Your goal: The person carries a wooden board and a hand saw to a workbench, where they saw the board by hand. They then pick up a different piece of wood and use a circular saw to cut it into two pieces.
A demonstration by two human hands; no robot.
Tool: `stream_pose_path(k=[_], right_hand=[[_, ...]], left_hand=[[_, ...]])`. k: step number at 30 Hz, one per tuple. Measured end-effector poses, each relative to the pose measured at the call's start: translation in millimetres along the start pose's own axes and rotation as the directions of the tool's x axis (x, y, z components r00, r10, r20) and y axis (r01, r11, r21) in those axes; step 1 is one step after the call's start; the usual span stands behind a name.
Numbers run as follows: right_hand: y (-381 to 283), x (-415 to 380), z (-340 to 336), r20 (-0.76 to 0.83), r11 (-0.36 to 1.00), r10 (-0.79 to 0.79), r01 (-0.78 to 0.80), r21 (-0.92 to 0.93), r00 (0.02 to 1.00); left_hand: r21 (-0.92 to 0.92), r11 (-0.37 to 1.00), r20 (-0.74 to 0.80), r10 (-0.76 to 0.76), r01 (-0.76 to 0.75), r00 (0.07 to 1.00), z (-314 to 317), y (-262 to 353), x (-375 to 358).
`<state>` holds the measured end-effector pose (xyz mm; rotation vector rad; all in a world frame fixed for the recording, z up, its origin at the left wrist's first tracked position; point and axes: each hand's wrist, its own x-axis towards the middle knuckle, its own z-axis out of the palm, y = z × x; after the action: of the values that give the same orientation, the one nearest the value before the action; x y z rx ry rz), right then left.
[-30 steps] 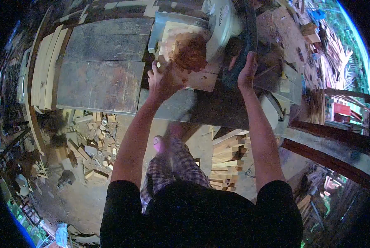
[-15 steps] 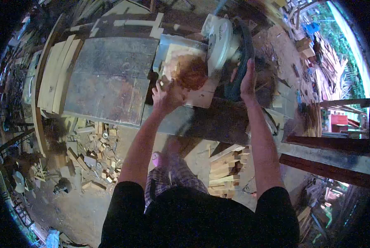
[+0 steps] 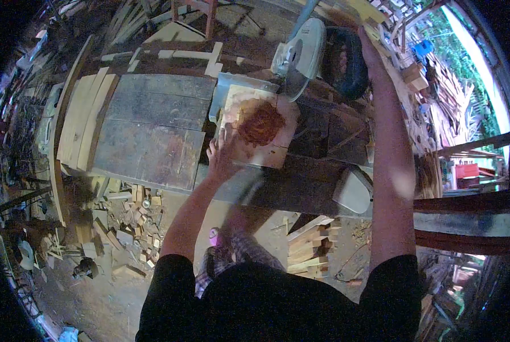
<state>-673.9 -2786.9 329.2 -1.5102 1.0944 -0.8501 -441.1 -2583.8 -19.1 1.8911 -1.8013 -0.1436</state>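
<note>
A pale wooden board (image 3: pixel 243 149) with a reddish-brown patch in its middle lies on the bench beside the saw. My left hand (image 3: pixel 223 162) grips its near left edge, fingers apart over the rim. Above the board's far right corner stands a miter saw (image 3: pixel 307 54), its round pale guard and blade raised off the wood. My right hand (image 3: pixel 370 57) is up at the saw's dark loop handle, with fingers showing inside the loop, closed round it. The handle hides part of those fingers.
A worn dark bench top (image 3: pixel 152 131) extends left, with several planks (image 3: pixel 84 122) at its end. Wood offcuts (image 3: pixel 138 219) litter the floor, and stacked timber pieces (image 3: pixel 312 245) lie below the bench. A pale flat plate (image 3: pixel 353 191) shows at the bench's right front.
My right hand has lifted the saw head up and away from the board. The pale plate under my right arm has come into view. My left hand stays at the board's left edge.
</note>
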Motion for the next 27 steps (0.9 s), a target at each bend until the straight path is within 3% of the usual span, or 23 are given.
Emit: stream_pose_path(k=[1,2,3,5,6,8,9,11,13,15,16,17,18,19,20,23,24,25,26,27], right_hand=[[-2.7,4.7,7.5,-0.192,0.996,-0.084,0.086,0.004,0.978],[-6.7,4.3,14.4,-0.377,0.986,-0.159,0.169,-0.007,0.913],[-9.0,1.6,13.8,-0.373,0.985,-0.161,0.172,-0.004,0.914],[-11.7,-8.8,12.8,-0.218,0.993,-0.115,0.108,-0.046,0.969],[-10.8,-13.6,14.2,-0.214,0.993,-0.118,0.111,-0.045,0.970],[-7.2,-25.2,18.5,-0.271,0.938,-0.315,0.255,-0.236,0.909],[-6.1,-40.2,20.7,-0.270,0.937,-0.318,0.258,-0.234,0.909],[-4.0,-75.2,22.7,-0.348,0.995,-0.088,0.100,0.016,0.933],[53.7,-75.6,-29.7,-0.419,0.906,-0.391,0.263,-0.332,0.820],[116.5,-116.9,-56.4,-0.406,0.938,-0.346,0.306,-0.161,0.846],[129.5,-152.8,-43.8,-0.404,0.931,-0.311,0.190,-0.311,0.860],[181.2,-164.0,-52.6,-0.465,0.919,-0.387,0.291,-0.265,0.797],[204.3,-199.0,-41.2,-0.471,0.928,-0.298,0.137,-0.346,0.830],[222.5,-231.7,-16.1,-0.540,0.992,-0.118,0.076,-0.098,0.833],[271.8,-254.5,-26.0,-0.365,0.991,-0.100,0.060,-0.119,0.926],[376.3,-331.9,20.1,-0.451,0.983,-0.006,-0.078,-0.167,0.893],[397.6,-348.8,35.9,-0.454,0.984,-0.010,-0.071,-0.162,0.891],[414.6,-363.8,51.1,-0.326,0.947,0.045,0.063,0.314,0.944],[422.9,-375.1,65.0,-0.181,0.678,0.025,0.116,0.725,0.983],[422.6,-378.6,75.7,-0.184,0.674,0.019,0.123,0.728,0.983]], left_hand=[[0.004,1.000,-0.005,-0.001,0.001,1.000,7.2,-3.7,0.0],[0.159,0.986,-0.066,0.051,-0.040,0.997,22.7,-9.3,0.3],[0.314,0.947,-0.117,0.110,-0.068,0.987,31.7,-12.0,1.1],[0.305,0.949,-0.176,0.144,-0.085,0.974,40.2,-13.1,6.9],[0.293,0.950,-0.229,0.178,-0.107,0.957,40.9,-11.4,9.5],[0.339,0.936,-0.283,0.196,-0.093,0.939,43.3,-14.0,13.3],[0.352,0.921,-0.253,0.263,-0.164,0.931,46.2,-18.8,13.2],[0.365,0.899,-0.221,0.335,-0.241,0.916,47.6,-24.0,10.3],[0.307,0.892,-0.237,0.408,-0.331,0.881,45.2,-24.6,7.5],[0.239,0.898,-0.312,0.431,-0.369,0.847,19.8,-15.4,-2.0],[0.175,0.898,-0.389,0.440,-0.404,0.809,10.5,-11.5,-4.6],[0.171,0.895,-0.395,0.445,-0.412,0.804,15.4,-16.0,-6.3],[0.093,0.918,-0.382,0.391,-0.386,0.837,23.9,-24.3,-9.6],[0.017,0.934,-0.364,0.339,-0.357,0.868,25.5,-30.8,-12.0],[0.020,0.930,-0.367,0.348,-0.367,0.863,16.1,-33.0,-14.9],[0.238,0.763,-0.338,0.645,-0.601,0.686,-44.8,-33.1,-20.1],[0.244,0.758,-0.337,0.651,-0.604,0.680,-71.9,-27.8,-22.8],[0.308,0.750,-0.312,0.661,-0.585,0.683,-100.2,-20.2,-27.8],[0.371,0.738,-0.287,0.669,-0.564,0.686,-128.3,-12.9,-35.1],[0.377,0.732,-0.286,0.674,-0.567,0.681,-157.5,-5.4,-44.2]])
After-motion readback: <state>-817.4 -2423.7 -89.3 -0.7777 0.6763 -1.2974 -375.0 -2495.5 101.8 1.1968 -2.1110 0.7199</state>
